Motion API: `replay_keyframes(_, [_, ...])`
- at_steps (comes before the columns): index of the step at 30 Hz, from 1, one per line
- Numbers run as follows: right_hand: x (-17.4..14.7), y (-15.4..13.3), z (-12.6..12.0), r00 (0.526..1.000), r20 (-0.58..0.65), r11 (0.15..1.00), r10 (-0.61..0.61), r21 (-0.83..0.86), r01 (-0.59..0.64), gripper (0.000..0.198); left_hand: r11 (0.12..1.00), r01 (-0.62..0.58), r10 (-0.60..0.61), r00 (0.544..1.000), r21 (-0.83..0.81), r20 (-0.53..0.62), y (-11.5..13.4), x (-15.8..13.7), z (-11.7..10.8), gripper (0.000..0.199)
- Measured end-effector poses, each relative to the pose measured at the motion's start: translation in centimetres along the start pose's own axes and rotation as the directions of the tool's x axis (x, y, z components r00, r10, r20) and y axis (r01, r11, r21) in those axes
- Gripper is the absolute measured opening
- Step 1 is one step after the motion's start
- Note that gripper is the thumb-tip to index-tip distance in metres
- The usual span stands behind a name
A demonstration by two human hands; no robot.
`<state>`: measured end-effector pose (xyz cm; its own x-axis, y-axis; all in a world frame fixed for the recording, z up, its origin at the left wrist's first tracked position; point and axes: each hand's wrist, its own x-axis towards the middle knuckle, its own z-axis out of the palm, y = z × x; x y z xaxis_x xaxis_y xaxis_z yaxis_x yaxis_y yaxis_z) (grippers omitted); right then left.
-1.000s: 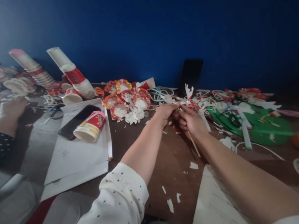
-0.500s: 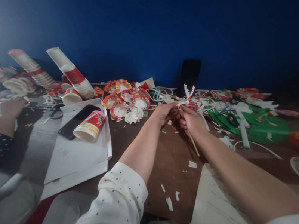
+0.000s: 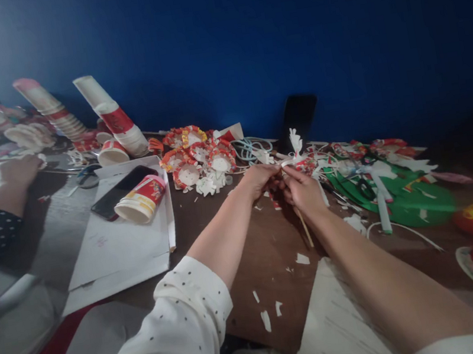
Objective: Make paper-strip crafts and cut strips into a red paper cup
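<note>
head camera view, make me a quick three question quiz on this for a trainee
1. True or false: the red-and-yellow paper cup by the flat black phone lies on its side.

2. What colour is the mat beneath the paper scraps on the right?
A) blue
B) green
C) yellow

3. Fill in: a thin stick juts out below the person's ____ hand.

Key: 1. True. 2. B. 3. right
</note>
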<state>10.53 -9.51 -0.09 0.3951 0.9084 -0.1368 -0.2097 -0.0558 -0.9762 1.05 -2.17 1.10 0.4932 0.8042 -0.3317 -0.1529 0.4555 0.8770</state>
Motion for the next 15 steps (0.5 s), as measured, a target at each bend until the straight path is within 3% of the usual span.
replay_keyframes(8, [-0.1, 0.5, -0.4, 0.973, 0.002, 0.923, -0.229, -0.316, 0.218, 0.041, 0.999, -0.013, 0.010, 0.998, -0.046, -0.056, 0.3, 0.0, 0.2, 0.016])
replay_keyframes(15, [0.6, 1.4, -0.3, 0.962, 0.001, 0.940, -0.272, -0.215, 0.265, 0.042, 0.999, -0.011, 0.008, 0.993, -0.030, -0.114, 0.3, 0.1, 0.7, 0.017])
